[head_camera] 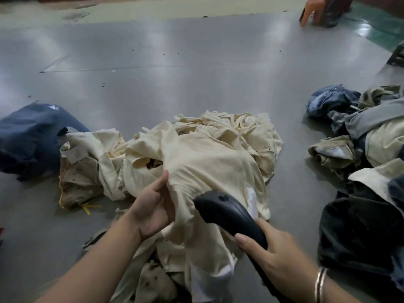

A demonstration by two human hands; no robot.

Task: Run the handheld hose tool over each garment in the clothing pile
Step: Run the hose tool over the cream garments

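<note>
Spreading across most of the view is a grey floor [196, 62], glossy and speckled with small dark bits. On it, in the middle, lies the cream clothing pile [218, 136], rumpled and heaped. To the right sits a second heap of mixed garments [360, 138] in denim blue, khaki and dark cloth, well apart from the cream pile. At the left edge a dark blue garment [28, 136] touches the cream pile's side. A cream garment [209, 171] is lifted from the near part of the pile. The left hand [153, 208] pinches a fold of this garment, thumb on top and fingers curled under the cloth. The right hand [273, 250], with a silver bangle [320, 283] on its wrist, grasps the black handheld hose tool [229, 215] by its handle; the tool's head rests against the cream garment just beside the left hand.
</note>
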